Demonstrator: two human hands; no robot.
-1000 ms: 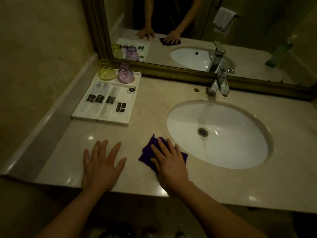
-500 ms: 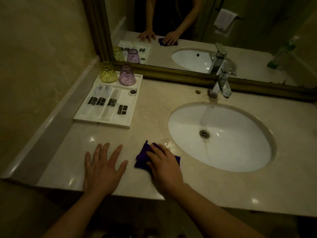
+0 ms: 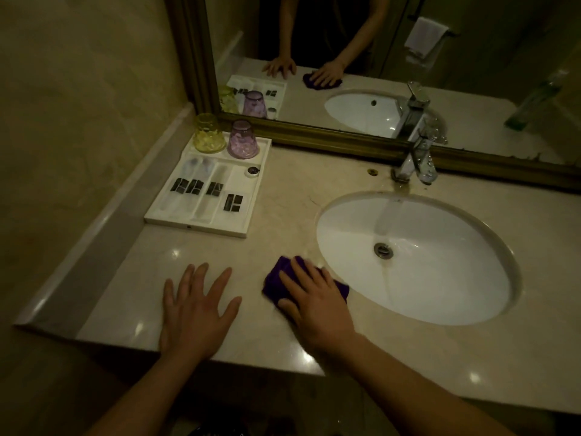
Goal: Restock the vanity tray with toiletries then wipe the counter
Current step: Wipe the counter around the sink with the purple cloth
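Note:
A folded purple cloth (image 3: 276,280) lies on the beige marble counter (image 3: 283,196), just left of the sink. My right hand (image 3: 317,305) presses flat on it and covers most of it. My left hand (image 3: 196,306) rests flat on the counter with fingers spread, holding nothing, near the front edge. At the back left stands the white vanity tray (image 3: 201,226). It holds several wrapped toiletries with black labels (image 3: 195,187), a small round item (image 3: 252,170), an upturned yellow glass (image 3: 208,133) and an upturned purple glass (image 3: 242,140).
A white oval sink (image 3: 415,256) is set in the counter to the right, with a chrome faucet (image 3: 415,158) behind it. A gold-framed mirror (image 3: 314,135) runs along the back. The wall and a raised ledge (image 3: 103,215) close the left side.
My right hand has slid the purple cloth a little left and back to the right beside the sink. My left hand has stayed flat in place.

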